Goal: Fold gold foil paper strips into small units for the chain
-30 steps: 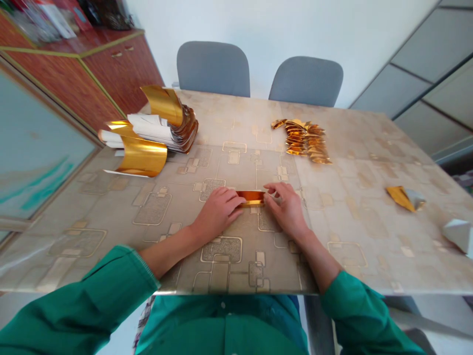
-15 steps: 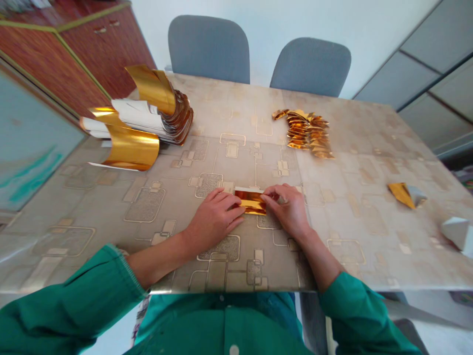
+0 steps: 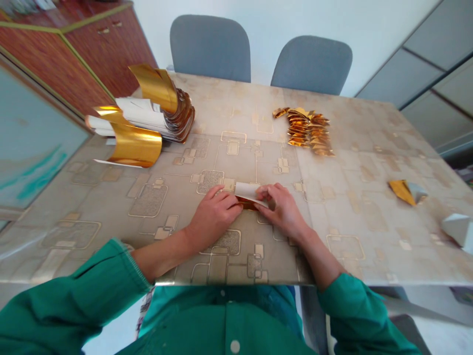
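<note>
- Here, work centres on a small gold-and-white paper [image 3: 247, 190] on the patterned tablecloth [image 3: 343, 202], near the wearer's edge and between the 2 hands.
- Paper: part folded. White underside shows along the far flap, a narrow gold strip along the near part. Flap looks raised towards the right end; the fold is not pressed flat.
- Left hand [image 3: 210, 218]: at the paper's left end, fingers mostly close together, bent over it, tips touching. Cannot tell whether the thumb grips underneath.
- Right hand [image 3: 283, 211]: at the right end, thumb and index finger pinching the flap, other fingers curled behind.
- Done, by my reading: the folded gold pieces [image 3: 308, 132], set close in 2 rows on the far side, right of centre. A piece at their left end sits askew. Too overlapped to count.
- Left to do, as I judge it: finish the fold in hand. The thick stack of gold sheets [image 3: 180, 116] at far left looks like unused stock, with a curled gold sheet [image 3: 137, 148] lying in front. Supply seems large against the folded output, so the work looks far from over.
- Off to the right: a bent gold-and-silver scrap [image 3: 403, 192] and, nearer the edge, a pale folded piece [image 3: 458, 230]. Cannot tell whether either counts as finished.
</note>
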Demonstrator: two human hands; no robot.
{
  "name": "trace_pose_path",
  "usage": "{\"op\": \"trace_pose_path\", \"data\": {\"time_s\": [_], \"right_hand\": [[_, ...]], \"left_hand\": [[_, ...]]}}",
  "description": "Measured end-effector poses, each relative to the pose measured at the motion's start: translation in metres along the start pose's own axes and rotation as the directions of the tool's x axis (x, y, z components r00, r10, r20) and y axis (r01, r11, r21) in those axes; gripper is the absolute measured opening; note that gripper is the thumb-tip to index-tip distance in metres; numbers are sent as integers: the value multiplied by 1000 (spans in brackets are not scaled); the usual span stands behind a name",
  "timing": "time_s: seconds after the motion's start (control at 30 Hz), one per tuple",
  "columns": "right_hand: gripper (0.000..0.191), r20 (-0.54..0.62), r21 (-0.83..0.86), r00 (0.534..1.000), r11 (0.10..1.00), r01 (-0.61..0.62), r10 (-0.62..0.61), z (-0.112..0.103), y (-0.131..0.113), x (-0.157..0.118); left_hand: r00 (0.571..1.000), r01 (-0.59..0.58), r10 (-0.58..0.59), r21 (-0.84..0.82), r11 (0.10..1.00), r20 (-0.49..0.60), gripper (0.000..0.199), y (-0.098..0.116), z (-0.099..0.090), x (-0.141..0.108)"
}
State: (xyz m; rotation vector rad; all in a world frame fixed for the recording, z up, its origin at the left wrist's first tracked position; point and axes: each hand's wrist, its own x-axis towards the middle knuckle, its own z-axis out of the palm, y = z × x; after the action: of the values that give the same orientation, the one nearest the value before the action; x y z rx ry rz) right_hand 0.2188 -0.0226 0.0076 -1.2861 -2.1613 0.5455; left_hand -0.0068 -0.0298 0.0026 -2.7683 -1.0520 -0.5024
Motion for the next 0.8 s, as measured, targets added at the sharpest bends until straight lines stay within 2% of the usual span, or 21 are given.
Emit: {"op": "trace_pose_path", "data": {"time_s": [0.23, 0.37, 0.43, 0.53, 0.57, 0.63, 0.7, 0.8], "right_hand": [[12, 98, -105, 995, 994, 26, -16, 5, 0, -1], [4, 94, -136, 992, 986, 92, -79, 2, 0, -3], [10, 84, -149, 990, 981, 122, -110, 1, 0, -4], [16, 105, -164, 985, 974, 154, -138, 0, 1, -5], [17, 115, -167, 983, 973, 162, -144, 0, 1, -6], [20, 134, -169, 979, 969, 178, -156, -1, 0, -6], [22, 149, -175, 975, 966, 188, -163, -2, -1, -6], [30, 159, -203, 972, 958, 204, -174, -5, -2, -6]], "left_hand": [[999, 46, -46, -18, 999, 0, 19, 6, -6, -6], [997, 74, -71, -179, 981, 19, 16, -4, -9, -4], [990, 139, -137, -253, 957, 27, 16, -13, -11, -2], [966, 230, -253, -278, 932, -48, 17, -20, -13, 1], [968, 207, -237, -276, 938, -79, 18, -20, -12, 1], [986, 88, -121, -261, 961, -111, 21, -17, -10, 2], [996, -19, -2, -228, 973, -93, 21, -11, -6, 3], [998, -54, 51, -166, 985, -22, 18, -4, 0, 2]]}}
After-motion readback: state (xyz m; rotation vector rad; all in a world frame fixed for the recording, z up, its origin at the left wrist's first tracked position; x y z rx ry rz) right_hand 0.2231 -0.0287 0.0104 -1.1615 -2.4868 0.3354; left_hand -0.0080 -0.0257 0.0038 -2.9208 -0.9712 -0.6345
